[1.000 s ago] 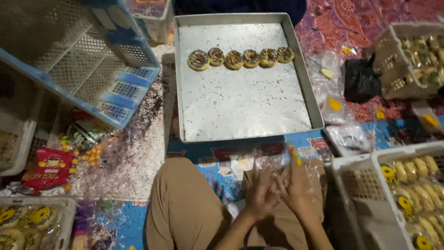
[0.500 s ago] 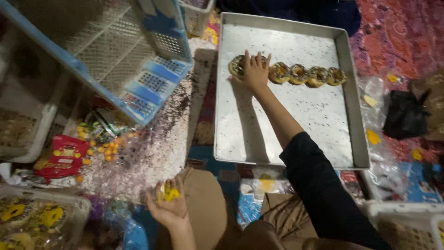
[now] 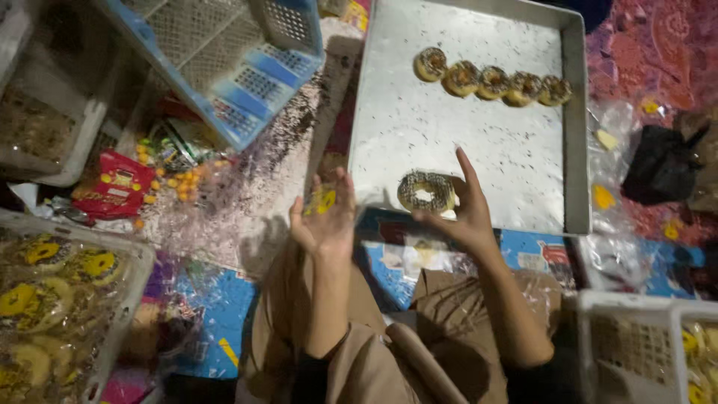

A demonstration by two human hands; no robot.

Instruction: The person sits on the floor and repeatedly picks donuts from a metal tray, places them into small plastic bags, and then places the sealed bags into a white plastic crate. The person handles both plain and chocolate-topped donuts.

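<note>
My right hand (image 3: 462, 215) holds a ring-shaped pastry (image 3: 426, 191) dotted with dark sprinkles, over the near edge of a large metal tray (image 3: 464, 150). A row of several similar pastries (image 3: 492, 82) lies at the tray's far side. My left hand (image 3: 327, 217) is raised palm up beside it, holding a clear plastic wrapper (image 3: 323, 200) with a yellow print. Both hands hover above my knees in tan trousers.
A tipped blue plastic crate (image 3: 232, 67) lies at the upper left. White baskets of wrapped pastries stand at the left (image 3: 60, 299) and lower right (image 3: 658, 352). Empty wrappers, a red packet (image 3: 116, 183) and a black bag (image 3: 662, 164) lie on the patterned mat.
My right hand has drawn back from the row on the tray and now holds a pastry near the tray's front edge. My left hand has risen with the wrapper.
</note>
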